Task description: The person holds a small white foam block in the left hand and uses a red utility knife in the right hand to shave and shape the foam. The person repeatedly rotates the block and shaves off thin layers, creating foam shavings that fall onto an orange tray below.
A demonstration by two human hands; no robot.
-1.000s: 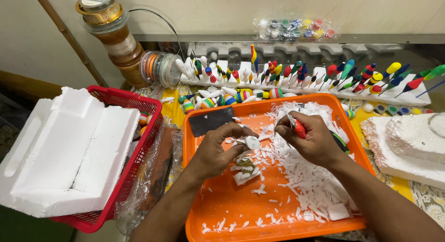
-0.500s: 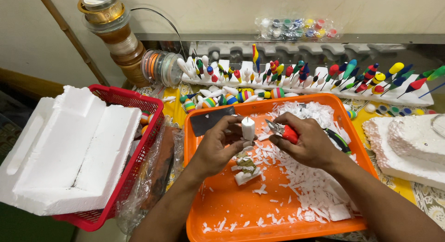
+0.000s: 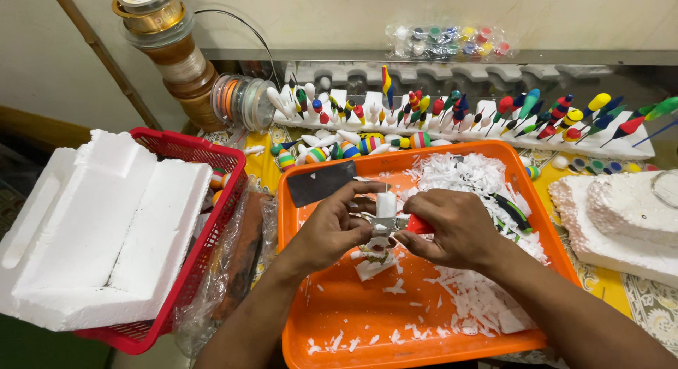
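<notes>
Left hand (image 3: 332, 231) fingers pinch a small white foam piece (image 3: 385, 204) upright. Right hand (image 3: 452, 228) fingers closed on a red-handled cutter (image 3: 418, 226), touching the foam's base. Both over orange tray (image 3: 339, 319) w/ foam shavings (image 3: 480, 298) right of the fingers.

Cream wall (image 3: 296, 16), grey ledge (image 3: 367, 55) (evenly lit), patterned tablecloth (image 3: 653, 305)

Bare arms, nothing fancy on us
Our left hand (image 3: 332, 231) and right hand (image 3: 452, 231) are gloveless, no rings, watch or bands showing, and both forearms run bare to the frame edge with no sleeves in sight
</notes>
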